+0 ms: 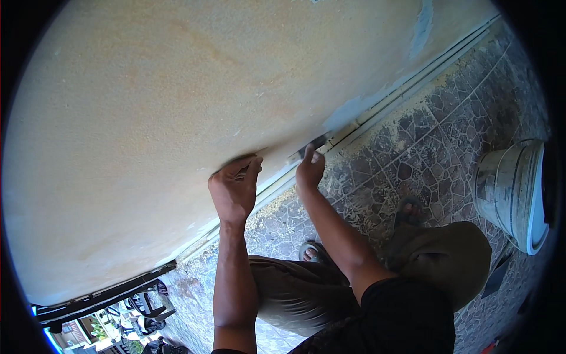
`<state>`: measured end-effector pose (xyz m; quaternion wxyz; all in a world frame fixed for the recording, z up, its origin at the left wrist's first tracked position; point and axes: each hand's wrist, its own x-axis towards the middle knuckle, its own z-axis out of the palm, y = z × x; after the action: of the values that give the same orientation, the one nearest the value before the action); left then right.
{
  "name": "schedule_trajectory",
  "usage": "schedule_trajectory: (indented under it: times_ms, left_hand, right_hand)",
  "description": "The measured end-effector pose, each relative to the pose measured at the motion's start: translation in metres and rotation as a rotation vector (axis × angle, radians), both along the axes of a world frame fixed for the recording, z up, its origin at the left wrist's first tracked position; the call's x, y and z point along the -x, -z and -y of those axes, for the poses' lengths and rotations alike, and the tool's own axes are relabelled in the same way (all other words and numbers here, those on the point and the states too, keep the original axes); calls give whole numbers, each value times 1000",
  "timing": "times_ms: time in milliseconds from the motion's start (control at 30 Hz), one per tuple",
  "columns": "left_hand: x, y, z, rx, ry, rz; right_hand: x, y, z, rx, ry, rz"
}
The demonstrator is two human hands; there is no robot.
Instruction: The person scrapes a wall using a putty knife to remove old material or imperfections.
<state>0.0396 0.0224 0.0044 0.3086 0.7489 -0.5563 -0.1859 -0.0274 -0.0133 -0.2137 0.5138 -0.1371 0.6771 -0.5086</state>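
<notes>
Before me is a pale yellowish plastered wall (154, 132), with bare bluish-white patches low down near its base. My right hand (311, 170) grips a dark flat tool, apparently a scraper (315, 144), held against the foot of the wall just above the skirting ledge (384, 104). The tool is slightly blurred and my fingers hide part of it. To its left, my left hand (234, 186) rests against the wall with its fingers curled and the thumb near the fingertips. Nothing shows in it, though its far side is hidden.
A stained, pale bucket (499, 190) stands on the right. Yellowish flakes and dust are scattered on the stone-patterned tile floor (398, 170) along the wall. My knees and sandalled feet are below my hands. A motorcycle (146, 312) is at lower left, beyond the wall's end.
</notes>
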Motion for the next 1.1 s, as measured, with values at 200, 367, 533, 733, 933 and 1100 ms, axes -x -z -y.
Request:
schedule_trajectory:
  times_ms: [200,367,533,733,933,1100]
  left_hand:
    - [-8,1,-4,-10,-25,17]
    - [-4,5,-1,-21,-57,6]
    - [-4,-6,-5,30,-30,50]
    - [-8,-6,-5,23,1,92]
    - [-3,1,-2,-31,-79,59]
    - [4,-1,1,21,-12,29]
  right_hand:
    - [75,-72,100,414,449,-88]
    - [-27,-7,-9,376,127,-57]
    - [-8,18,4,111,78,-112]
    - [64,-34,87,376,411,52]
    - [-33,-28,-20,-183,-22,184]
    - [28,12,58,67,359,137]
